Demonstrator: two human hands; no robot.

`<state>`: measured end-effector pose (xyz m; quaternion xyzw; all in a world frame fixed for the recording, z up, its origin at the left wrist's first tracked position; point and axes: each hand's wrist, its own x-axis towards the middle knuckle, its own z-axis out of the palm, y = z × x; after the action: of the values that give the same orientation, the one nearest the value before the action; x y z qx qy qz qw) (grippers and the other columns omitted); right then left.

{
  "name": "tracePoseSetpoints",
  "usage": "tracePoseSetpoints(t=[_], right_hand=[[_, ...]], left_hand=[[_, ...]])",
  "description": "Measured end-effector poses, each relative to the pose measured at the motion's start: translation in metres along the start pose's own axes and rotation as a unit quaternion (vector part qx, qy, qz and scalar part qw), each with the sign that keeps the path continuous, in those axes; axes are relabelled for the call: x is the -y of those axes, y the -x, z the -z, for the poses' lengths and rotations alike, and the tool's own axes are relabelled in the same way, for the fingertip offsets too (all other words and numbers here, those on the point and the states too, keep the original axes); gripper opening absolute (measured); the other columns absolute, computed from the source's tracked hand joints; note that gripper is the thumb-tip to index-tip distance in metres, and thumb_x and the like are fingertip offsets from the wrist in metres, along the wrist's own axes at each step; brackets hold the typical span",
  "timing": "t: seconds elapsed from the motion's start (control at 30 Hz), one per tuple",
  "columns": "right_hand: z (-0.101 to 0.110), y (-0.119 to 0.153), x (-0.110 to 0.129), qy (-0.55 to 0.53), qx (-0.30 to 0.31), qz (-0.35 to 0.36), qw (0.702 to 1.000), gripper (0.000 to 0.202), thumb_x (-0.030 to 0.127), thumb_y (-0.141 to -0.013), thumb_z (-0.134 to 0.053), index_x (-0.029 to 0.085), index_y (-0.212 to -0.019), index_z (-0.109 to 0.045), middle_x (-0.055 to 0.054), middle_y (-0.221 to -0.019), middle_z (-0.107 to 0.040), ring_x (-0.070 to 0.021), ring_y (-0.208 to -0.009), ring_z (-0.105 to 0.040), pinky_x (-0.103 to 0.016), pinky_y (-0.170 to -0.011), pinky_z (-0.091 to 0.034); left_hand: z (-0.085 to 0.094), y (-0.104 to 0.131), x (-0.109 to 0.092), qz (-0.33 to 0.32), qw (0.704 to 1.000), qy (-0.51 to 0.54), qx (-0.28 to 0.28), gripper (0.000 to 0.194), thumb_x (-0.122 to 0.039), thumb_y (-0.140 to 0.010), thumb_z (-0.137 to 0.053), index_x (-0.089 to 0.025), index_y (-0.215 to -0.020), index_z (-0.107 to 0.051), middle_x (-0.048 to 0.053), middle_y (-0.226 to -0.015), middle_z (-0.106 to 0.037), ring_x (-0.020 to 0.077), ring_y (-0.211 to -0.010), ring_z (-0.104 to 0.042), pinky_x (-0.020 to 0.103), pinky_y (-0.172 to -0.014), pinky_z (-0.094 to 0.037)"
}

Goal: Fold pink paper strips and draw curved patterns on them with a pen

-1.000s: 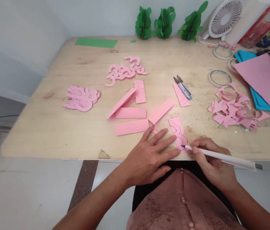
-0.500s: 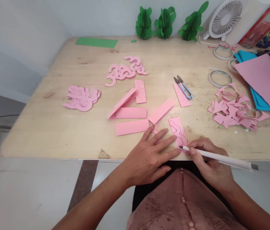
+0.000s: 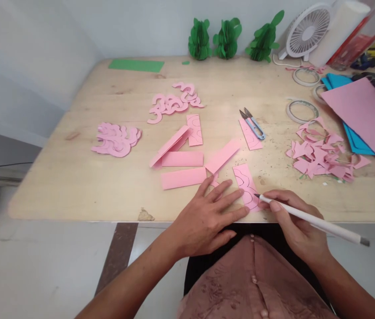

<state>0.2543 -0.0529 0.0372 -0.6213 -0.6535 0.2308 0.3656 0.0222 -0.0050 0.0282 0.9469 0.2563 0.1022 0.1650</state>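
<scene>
A pink paper strip (image 3: 246, 185) with dark curved lines lies near the table's front edge. My left hand (image 3: 205, 219) rests flat with fingers spread, its fingertips on the strip's left side and over a small pink piece. A white pen (image 3: 317, 220) is pinched in my right hand (image 3: 298, 223), its dark tip at the strip's right edge. Folded pink strips (image 3: 183, 179) lie left of the drawn one. Further back, small blue-handled snips (image 3: 254, 124) rest on another marked strip (image 3: 248, 135). One more marked strip (image 3: 195, 130) lies beside the folded ones.
Curved pink cutouts (image 3: 116, 139) form piles at the left and centre back. Pink scraps (image 3: 323, 155), tape rolls (image 3: 302, 110) and pink and blue sheets (image 3: 363, 115) lie right. Green paper figures (image 3: 199, 40) and a white fan (image 3: 308, 31) stand behind.
The pen tip has moved from the strip's lower end up to its right edge. My right hand has shifted slightly right with the pen. My left hand has stayed in place.
</scene>
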Motion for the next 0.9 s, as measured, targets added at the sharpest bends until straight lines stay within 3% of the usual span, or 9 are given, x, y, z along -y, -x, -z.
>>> tracePoseSetpoints(t=[0.17,0.3,0.47,0.6,0.9], right_hand=[[-0.001,-0.002,-0.006,0.080,0.002,0.176,0.981,0.027,0.018,-0.090,-0.054,0.021,-0.115,-0.064,-0.008,-0.101,-0.074,-0.0232,-0.091,-0.069,-0.039,-0.082,-0.052],[-0.003,0.000,-0.011,0.130,-0.007,0.246,0.960,0.033,0.011,-0.087,-0.057,0.018,-0.118,-0.062,-0.009,-0.100,-0.074,-0.0240,-0.090,-0.068,-0.042,-0.085,-0.051],[-0.007,0.003,-0.014,0.146,-0.036,0.271,0.951,0.035,0.009,-0.085,-0.058,0.019,-0.118,-0.064,-0.007,-0.097,-0.075,-0.0238,-0.089,-0.068,-0.042,-0.084,-0.052],[-0.010,0.004,-0.018,0.139,-0.053,0.283,0.948,0.037,0.009,-0.084,-0.059,0.020,-0.119,-0.064,-0.007,-0.095,-0.076,-0.0237,-0.087,-0.069,-0.041,-0.081,-0.053],[-0.011,0.005,-0.023,0.127,-0.067,0.311,0.939,0.040,0.006,-0.081,-0.061,0.018,-0.120,-0.062,-0.006,-0.093,-0.076,-0.0235,-0.087,-0.067,-0.042,-0.080,-0.053]], left_hand=[[-0.001,0.000,0.000,0.000,1.000,-0.010,0.004,0.045,-0.041,-0.092,-0.054,-0.031,-0.136,-0.051,0.001,-0.153,-0.041,0.0311,-0.145,-0.027,0.060,-0.120,-0.009],[-0.001,0.000,-0.002,-0.001,1.000,-0.020,0.004,0.045,-0.042,-0.093,-0.053,-0.031,-0.136,-0.051,0.001,-0.152,-0.042,0.0301,-0.145,-0.027,0.059,-0.120,-0.010],[0.001,0.000,-0.005,0.003,0.999,-0.032,-0.013,0.044,-0.040,-0.091,-0.054,-0.030,-0.135,-0.053,0.004,-0.149,-0.046,0.0293,-0.143,-0.032,0.058,-0.119,-0.015],[0.000,0.001,-0.008,0.023,0.997,-0.036,-0.061,0.041,-0.037,-0.090,-0.055,-0.026,-0.130,-0.057,0.005,-0.143,-0.053,0.0272,-0.141,-0.036,0.055,-0.120,-0.017],[-0.014,-0.008,-0.022,0.084,0.990,-0.029,-0.113,0.038,-0.033,-0.091,-0.052,-0.023,-0.127,-0.058,0.006,-0.141,-0.055,0.0268,-0.139,-0.039,0.055,-0.118,-0.022]])
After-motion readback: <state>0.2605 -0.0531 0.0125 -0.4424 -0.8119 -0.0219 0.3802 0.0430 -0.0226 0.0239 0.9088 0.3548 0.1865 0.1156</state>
